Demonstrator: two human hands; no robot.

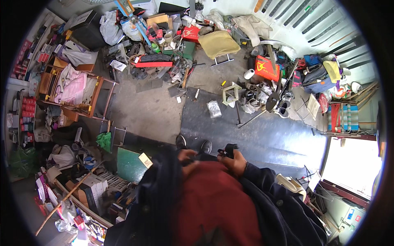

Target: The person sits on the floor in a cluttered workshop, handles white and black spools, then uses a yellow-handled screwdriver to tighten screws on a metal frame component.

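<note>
My right hand (237, 163) is closed around a small black object (230, 150), perhaps a strap or buckle; its exact kind does not show. It is held in front of the right side of my red shirt (217, 201). My left hand (187, 156) is at the left edge of the shirt, beside the open dark jacket (162, 188). Its fingers are blurred and partly hidden, so what they hold, if anything, cannot be made out. Just beyond the hands are my dark shoes (205, 146) on the floor.
A folding stool with a yellow seat (218, 44) stands ahead. Nearer are a small metal frame (231, 95) and a clear plastic packet (214, 109). At left are a wooden chair with a pink cloth (70, 85) and a green board (131, 165). Piled goods line the walls; a bright doorway (353, 164) is right.
</note>
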